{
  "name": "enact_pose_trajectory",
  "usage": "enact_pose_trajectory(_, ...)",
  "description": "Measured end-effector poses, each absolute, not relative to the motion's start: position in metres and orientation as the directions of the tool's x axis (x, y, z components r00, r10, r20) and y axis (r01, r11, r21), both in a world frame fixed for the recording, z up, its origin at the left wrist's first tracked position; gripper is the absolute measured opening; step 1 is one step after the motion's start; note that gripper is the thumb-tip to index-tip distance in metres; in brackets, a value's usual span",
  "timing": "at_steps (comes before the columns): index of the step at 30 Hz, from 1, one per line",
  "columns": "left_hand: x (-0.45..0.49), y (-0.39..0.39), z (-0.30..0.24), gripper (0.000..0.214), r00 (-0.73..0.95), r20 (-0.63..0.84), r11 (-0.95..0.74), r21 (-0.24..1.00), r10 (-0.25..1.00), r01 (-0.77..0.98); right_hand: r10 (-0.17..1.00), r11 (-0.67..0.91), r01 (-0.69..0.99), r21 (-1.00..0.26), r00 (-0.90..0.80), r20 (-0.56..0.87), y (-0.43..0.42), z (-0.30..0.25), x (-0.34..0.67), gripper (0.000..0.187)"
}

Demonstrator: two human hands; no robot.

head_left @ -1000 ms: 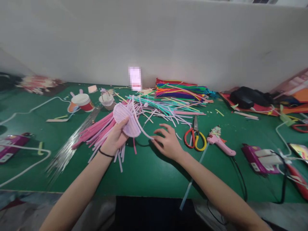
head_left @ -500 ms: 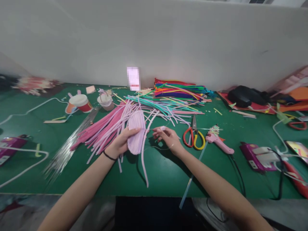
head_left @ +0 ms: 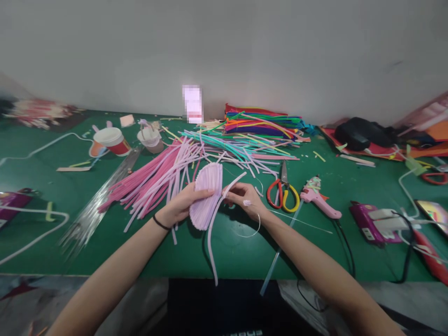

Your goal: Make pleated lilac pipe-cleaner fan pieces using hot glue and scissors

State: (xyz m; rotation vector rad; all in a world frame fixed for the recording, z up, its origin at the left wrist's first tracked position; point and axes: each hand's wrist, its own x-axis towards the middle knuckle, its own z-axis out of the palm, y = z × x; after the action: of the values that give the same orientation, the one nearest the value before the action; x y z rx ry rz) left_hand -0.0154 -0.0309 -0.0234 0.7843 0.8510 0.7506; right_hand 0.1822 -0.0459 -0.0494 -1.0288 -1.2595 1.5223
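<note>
My left hand [head_left: 182, 204] is closed around a lilac fan-shaped bundle of pipe cleaners [head_left: 206, 212], its thumb lying across the front. Beside the bundle, a single lilac pipe cleaner [head_left: 211, 249] curves down over the table. The fingers of my right hand [head_left: 245, 198] are pinched together at the upper part of this pipe cleaner; the exact fingertip contact is partly hidden. A thin pale thread or wire [head_left: 250, 235] loops below my right hand, and a straight length runs off to the right. Against that hand shows a small lilac tuft [head_left: 247, 203].
Pink and lilac pipe cleaners [head_left: 150, 179] lie left, with clear strips [head_left: 91, 214] beside them. Scissors [head_left: 284, 186] and a pink glue gun [head_left: 320, 203] lie right. Colored pipe cleaners [head_left: 262, 121], a paper cup [head_left: 114, 140] and a phone-like pixelated rectangle [head_left: 192, 102] stand behind.
My right hand has moved in against the single pipe cleaner, whose upper end now leans further right. The left hand and bundle have shifted slightly right. The camera view has tilted a little.
</note>
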Motion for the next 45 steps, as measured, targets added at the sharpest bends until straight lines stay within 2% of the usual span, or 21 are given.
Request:
enact_pose_trajectory(12, -0.017, -0.031, -0.021, 0.025, 0.415, -0.392, 0.519, 0.815, 0.822, -0.258, 0.940, -0.105, -0.210, -0.972, -0.339, -0.028, -0.045, -0.051, 0.188, 0.030)
enact_pose_trajectory(17, -0.019, -0.028, -0.023, 0.024, 0.412, -0.391, 0.523, 0.805, 0.823, -0.280, 0.956, -0.031, -0.272, -0.962, -0.287, 0.050, -0.047, -0.049, 0.188, 0.029)
enact_pose_trajectory(24, -0.016, -0.030, -0.024, 0.023, 0.427, -0.391, 0.522, 0.815, 0.816, -0.251, 0.959, -0.001, -0.187, -0.982, -0.279, 0.052, -0.049, -0.044, 0.185, 0.028)
enact_pose_trajectory(33, -0.018, -0.032, -0.025, 0.035, 0.482, -0.346, 0.485, 0.851, 0.805, -0.200, 0.959, -0.011, -0.138, -0.990, -0.281, 0.028, -0.049, -0.040, 0.184, 0.028)
enact_pose_trajectory(38, -0.020, -0.028, -0.027, 0.035, 0.466, -0.381, 0.504, 0.847, 0.798, -0.170, 0.932, -0.073, -0.155, -0.985, -0.363, -0.012, -0.047, -0.044, 0.188, 0.024)
enact_pose_trajectory(45, -0.029, -0.025, -0.026, 0.044, 0.466, -0.416, 0.522, 0.845, 0.781, -0.120, 0.950, -0.211, -0.297, -0.931, -0.287, -0.124, -0.038, -0.049, 0.194, 0.033)
